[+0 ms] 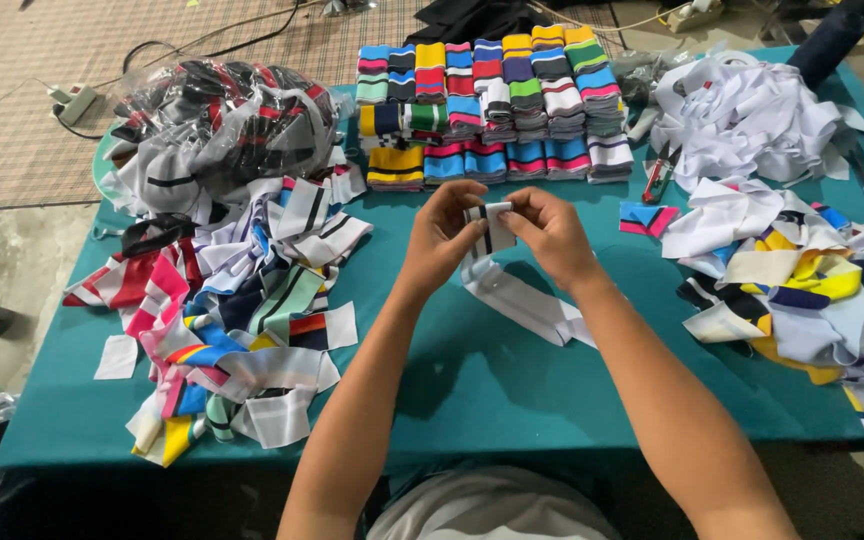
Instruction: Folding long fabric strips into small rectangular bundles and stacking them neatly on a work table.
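Both of my hands are raised over the middle of the teal table (512, 390). My left hand (442, 235) and my right hand (549, 232) together pinch the top end of a white knit strip with dark stripes (512, 290). Its upper end is folded between my fingertips, and the rest trails down onto the table toward the right. Neatly folded stacks of striped knit bands (497, 110) stand in rows just beyond my hands.
A loose heap of multicoloured strips (237, 320) covers the table's left side. A clear plastic bag of dark strips (217, 115) lies at the back left. White and yellow fabric piles (792, 270) fill the right. A small pink and blue piece (647, 218) lies nearby.
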